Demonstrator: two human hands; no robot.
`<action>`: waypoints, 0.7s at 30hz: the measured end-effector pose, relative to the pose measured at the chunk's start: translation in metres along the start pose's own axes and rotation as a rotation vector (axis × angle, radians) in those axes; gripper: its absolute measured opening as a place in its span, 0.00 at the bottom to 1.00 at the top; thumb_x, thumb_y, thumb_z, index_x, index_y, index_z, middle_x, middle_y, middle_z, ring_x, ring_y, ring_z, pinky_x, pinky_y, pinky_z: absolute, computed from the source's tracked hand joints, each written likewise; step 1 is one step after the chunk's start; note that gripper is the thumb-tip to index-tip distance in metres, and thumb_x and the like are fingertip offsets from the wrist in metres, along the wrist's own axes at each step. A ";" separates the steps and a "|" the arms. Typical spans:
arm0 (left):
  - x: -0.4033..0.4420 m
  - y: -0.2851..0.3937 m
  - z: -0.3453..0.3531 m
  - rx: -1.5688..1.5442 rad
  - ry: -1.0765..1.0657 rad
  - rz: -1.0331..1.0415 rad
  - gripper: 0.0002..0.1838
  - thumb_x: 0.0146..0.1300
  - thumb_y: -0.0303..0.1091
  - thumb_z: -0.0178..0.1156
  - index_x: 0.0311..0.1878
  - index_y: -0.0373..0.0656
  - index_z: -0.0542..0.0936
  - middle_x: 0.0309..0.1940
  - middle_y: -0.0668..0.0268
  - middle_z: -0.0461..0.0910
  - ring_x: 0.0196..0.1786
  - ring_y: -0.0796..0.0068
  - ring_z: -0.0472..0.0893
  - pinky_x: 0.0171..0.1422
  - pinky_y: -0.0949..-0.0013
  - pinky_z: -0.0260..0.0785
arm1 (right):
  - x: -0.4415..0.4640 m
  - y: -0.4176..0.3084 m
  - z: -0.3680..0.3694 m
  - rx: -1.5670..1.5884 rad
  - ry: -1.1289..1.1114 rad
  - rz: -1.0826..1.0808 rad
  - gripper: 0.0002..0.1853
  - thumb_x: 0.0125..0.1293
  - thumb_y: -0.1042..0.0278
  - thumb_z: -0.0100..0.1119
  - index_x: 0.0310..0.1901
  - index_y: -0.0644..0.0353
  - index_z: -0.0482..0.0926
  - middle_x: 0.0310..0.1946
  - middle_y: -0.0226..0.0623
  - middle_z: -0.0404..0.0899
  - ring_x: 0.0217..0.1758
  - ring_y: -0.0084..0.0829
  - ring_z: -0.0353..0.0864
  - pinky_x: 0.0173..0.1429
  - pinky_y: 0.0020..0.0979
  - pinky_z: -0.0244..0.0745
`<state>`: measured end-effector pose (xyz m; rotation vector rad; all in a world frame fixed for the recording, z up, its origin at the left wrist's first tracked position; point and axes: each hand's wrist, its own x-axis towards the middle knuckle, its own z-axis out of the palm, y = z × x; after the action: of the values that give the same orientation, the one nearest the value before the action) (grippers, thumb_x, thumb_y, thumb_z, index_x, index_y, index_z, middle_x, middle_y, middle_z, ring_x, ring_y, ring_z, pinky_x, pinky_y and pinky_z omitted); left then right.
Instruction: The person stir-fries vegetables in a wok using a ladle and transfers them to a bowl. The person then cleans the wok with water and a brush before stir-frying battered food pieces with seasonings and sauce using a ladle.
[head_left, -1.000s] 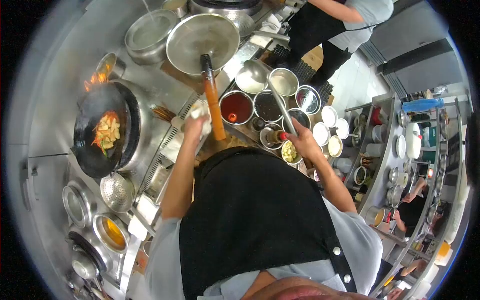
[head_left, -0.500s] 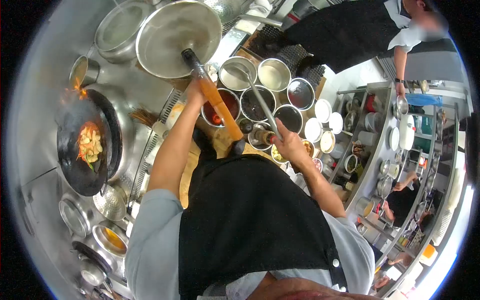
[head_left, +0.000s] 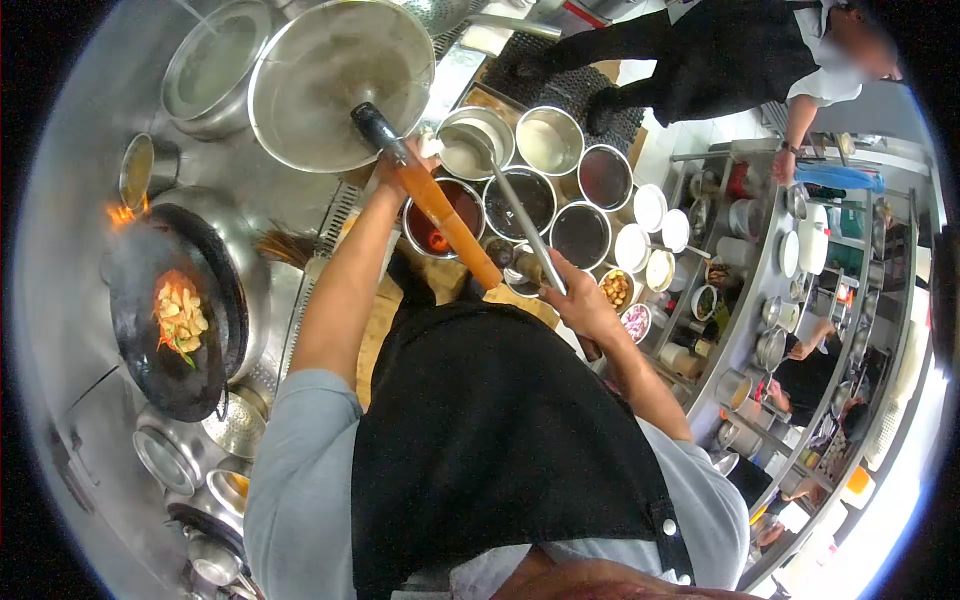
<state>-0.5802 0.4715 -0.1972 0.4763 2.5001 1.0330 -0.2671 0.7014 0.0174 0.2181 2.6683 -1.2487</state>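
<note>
My left hand (head_left: 390, 172) reaches forward, its fingers closed on a thick wooden handle (head_left: 440, 210) with a black end. That handle hides most of the fingers, and the black end overlaps a large steel pot (head_left: 300, 95). Closed around the metal shaft of a ladle (head_left: 520, 215) is my right hand (head_left: 580, 300). The ladle's bowl lies over a steel pot of pale contents (head_left: 468, 155). To the left, a black wok (head_left: 165, 345) contains pale slices with orange and green pieces (head_left: 178, 315).
Flames (head_left: 125, 212) rise beside the wok. Several steel pots of dark liquid (head_left: 580, 235) stand ahead, with bowls of chopped ingredients (head_left: 615, 288) near my right hand. A co-worker (head_left: 735, 60) stands at upper right. Shelves (head_left: 740, 290) line the right side. Strainers (head_left: 238, 420) lie below the wok.
The view has shifted slightly. My left hand and the wooden handle have moved a little. My right hand stays on the ladle. The flames sit lower, and the co-worker has shifted stance.
</note>
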 end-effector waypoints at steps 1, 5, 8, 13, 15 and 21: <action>-0.005 0.009 -0.006 0.091 0.063 0.015 0.33 0.56 0.53 0.74 0.59 0.40 0.81 0.53 0.46 0.85 0.56 0.45 0.84 0.61 0.49 0.77 | 0.004 -0.012 -0.006 0.080 -0.084 0.167 0.36 0.70 0.70 0.63 0.79 0.57 0.64 0.39 0.48 0.85 0.39 0.41 0.87 0.44 0.38 0.81; -0.052 0.033 -0.017 0.210 0.323 0.048 0.31 0.58 0.51 0.73 0.58 0.39 0.80 0.52 0.47 0.85 0.56 0.45 0.84 0.60 0.50 0.77 | 0.013 -0.023 -0.017 0.434 -0.229 0.503 0.34 0.72 0.70 0.61 0.79 0.59 0.64 0.28 0.30 0.77 0.20 0.21 0.73 0.25 0.25 0.70; -0.083 0.044 -0.034 0.281 0.169 -0.161 0.27 0.59 0.47 0.73 0.55 0.39 0.80 0.51 0.47 0.84 0.55 0.44 0.83 0.58 0.51 0.76 | 0.012 -0.012 -0.021 0.775 -0.237 0.549 0.33 0.73 0.69 0.60 0.78 0.59 0.66 0.24 0.27 0.72 0.16 0.20 0.68 0.20 0.24 0.66; -0.194 0.041 -0.037 0.174 0.559 -0.022 0.24 0.62 0.41 0.73 0.56 0.38 0.79 0.50 0.44 0.83 0.54 0.40 0.82 0.57 0.49 0.75 | -0.007 -0.002 -0.038 1.209 -0.236 0.595 0.29 0.77 0.69 0.55 0.77 0.56 0.65 0.24 0.25 0.68 0.16 0.19 0.65 0.19 0.22 0.63; -0.240 0.025 -0.022 0.161 0.626 -0.080 0.27 0.62 0.41 0.73 0.59 0.36 0.78 0.50 0.42 0.83 0.53 0.37 0.82 0.57 0.48 0.75 | -0.016 -0.005 -0.049 1.302 -0.234 0.582 0.26 0.76 0.72 0.55 0.74 0.56 0.68 0.24 0.28 0.68 0.17 0.19 0.65 0.19 0.21 0.60; -0.363 0.041 0.008 -0.067 0.454 -0.565 0.36 0.59 0.44 0.74 0.65 0.33 0.75 0.51 0.39 0.84 0.58 0.42 0.83 0.64 0.52 0.74 | -0.035 -0.008 -0.060 1.258 -0.204 0.476 0.24 0.77 0.70 0.53 0.72 0.57 0.68 0.24 0.27 0.67 0.16 0.19 0.64 0.19 0.22 0.58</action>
<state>-0.2555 0.3410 -0.0905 -0.5225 2.7090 1.0611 -0.2414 0.7411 0.0693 0.7510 1.1958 -2.3290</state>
